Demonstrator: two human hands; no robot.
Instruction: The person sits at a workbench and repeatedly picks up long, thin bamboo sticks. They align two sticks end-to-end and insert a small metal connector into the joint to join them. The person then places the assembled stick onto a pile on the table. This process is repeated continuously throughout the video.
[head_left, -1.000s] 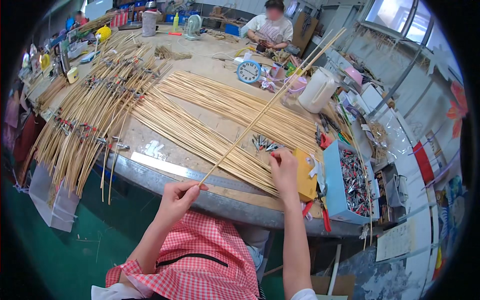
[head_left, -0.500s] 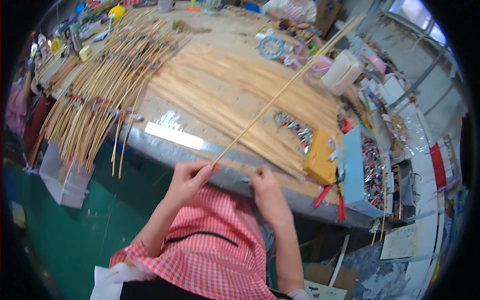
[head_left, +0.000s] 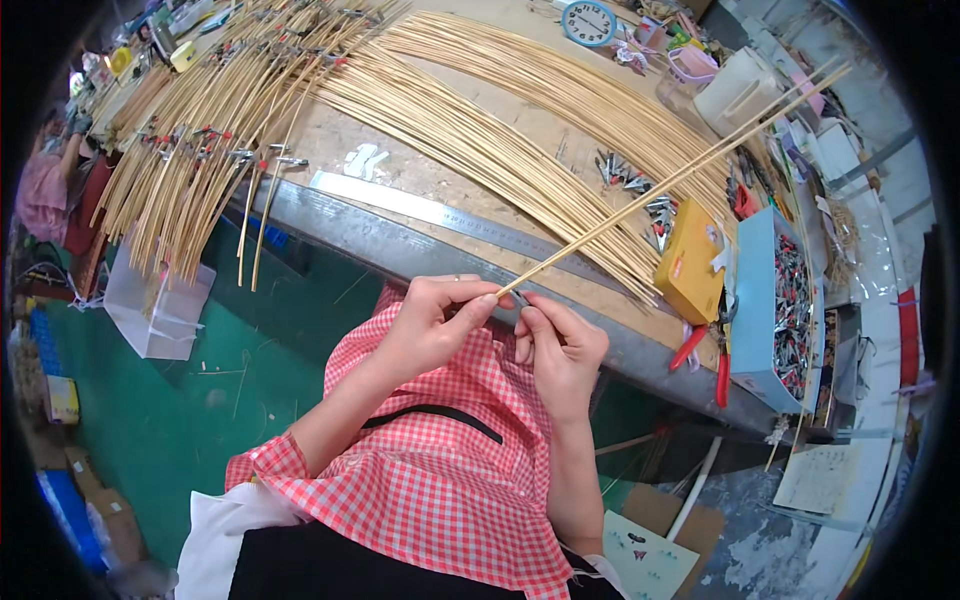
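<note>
My left hand (head_left: 440, 325) is closed in a pinch round the near end of thin bamboo sticks (head_left: 610, 222), which lie close together and slant up over the table to the far right. Right beside it, my right hand (head_left: 562, 345) is closed on a small metal clip (head_left: 518, 299), held against the sticks' near end; fingers hide most of it. Both hands are above my checked apron, just off the table's front edge. A steel ruler (head_left: 440, 213) lies beyond them, with rows of loose bamboo sticks (head_left: 520, 150) behind it.
Sticks with clips attached (head_left: 190, 170) are heaped at the left, overhanging the edge. To the right stand a yellow box (head_left: 692, 262), red-handled pliers (head_left: 722, 375) and a blue box (head_left: 757, 300) full of clips. Farther back are a white jug (head_left: 740, 92) and a round clock (head_left: 588, 22).
My right hand has come over to my left hand, bringing the clip to the sticks' near end. The sticks now slant lower to the right, and the view has shifted.
</note>
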